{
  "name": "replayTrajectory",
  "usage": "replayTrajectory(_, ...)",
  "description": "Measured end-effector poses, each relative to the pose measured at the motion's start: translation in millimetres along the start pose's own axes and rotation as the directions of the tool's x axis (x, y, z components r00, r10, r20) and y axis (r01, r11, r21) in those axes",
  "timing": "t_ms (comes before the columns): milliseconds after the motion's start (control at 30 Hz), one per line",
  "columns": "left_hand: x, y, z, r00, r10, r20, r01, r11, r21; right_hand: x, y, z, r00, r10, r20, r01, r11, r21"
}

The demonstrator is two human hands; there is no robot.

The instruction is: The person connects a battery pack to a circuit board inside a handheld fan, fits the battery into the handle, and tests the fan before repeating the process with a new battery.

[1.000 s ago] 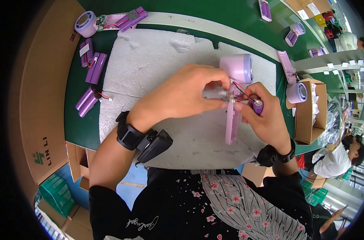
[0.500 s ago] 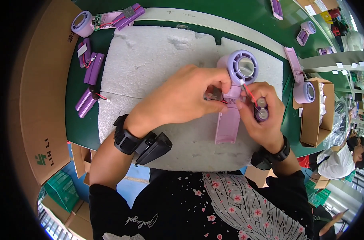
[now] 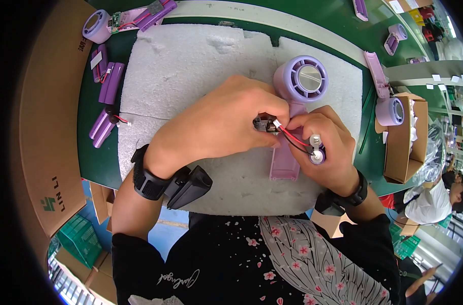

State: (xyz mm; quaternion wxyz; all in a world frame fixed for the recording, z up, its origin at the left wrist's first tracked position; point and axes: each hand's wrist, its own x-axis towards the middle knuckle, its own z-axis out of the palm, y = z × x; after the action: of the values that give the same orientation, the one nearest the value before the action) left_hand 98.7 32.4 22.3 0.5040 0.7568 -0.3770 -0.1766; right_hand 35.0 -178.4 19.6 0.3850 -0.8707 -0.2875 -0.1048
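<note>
A lilac handheld fan [image 3: 301,79] lies on the white foam sheet, its round head farthest from me and its open handle shell [image 3: 285,163] running toward me. My left hand [image 3: 221,119] is closed on a small circuit board [image 3: 263,124] beside the fan's neck; the board is partly hidden by the fingers. In my right hand [image 3: 330,147], closed, is a battery pack [image 3: 317,154] with its metal ends showing. Red and black wires [image 3: 295,137] run from the pack to a white plug [image 3: 277,123] at the board, near the right fingertips. Whether the plug is seated I cannot tell.
Purple battery packs [image 3: 111,84] lie left of the foam sheet [image 3: 191,56]. Another opened fan [image 3: 97,26] lies at the far left. At the right are a lilac shell [image 3: 376,73], a fan head [image 3: 389,112] and a cardboard box [image 3: 407,147]. A tall carton [image 3: 51,117] borders the left side.
The battery pack has turned and moved slightly left and down in my right hand. Its white plug has come down from the fan's neck to the circuit board at my left fingertips.
</note>
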Motion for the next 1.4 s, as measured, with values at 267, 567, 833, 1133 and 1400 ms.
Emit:
replayTrajectory(267, 3, 5, -4, 0.996, -0.072, 0.046, 0.073, 0.997, -0.023, 0, -4, 2, 0.999, 0.035, -0.007, -0.035, 0.999, -0.040)
replayTrajectory(567, 5, 13, -6, 0.978, -0.183, 0.104, 0.195, 0.972, -0.128, 1, -13, 1, 0.993, 0.118, -0.005, -0.118, 0.992, -0.036)
replayTrajectory(833, 2, 6, -8, 0.986, -0.101, 0.132, 0.113, 0.990, -0.085, 0, -8, 1, 0.998, 0.055, -0.022, -0.056, 0.998, -0.041)
replayTrajectory(1133, 3, 8, -3, 0.997, -0.065, 0.050, 0.073, 0.980, -0.187, 0, -9, 2, 0.989, 0.129, -0.076, -0.128, 0.992, 0.021)
replayTrajectory(1400, -2, 0, -4, 0.994, 0.102, -0.027, -0.101, 0.994, 0.042, 1, -8, -3, 0.996, 0.075, 0.055, -0.071, 0.995, -0.074)
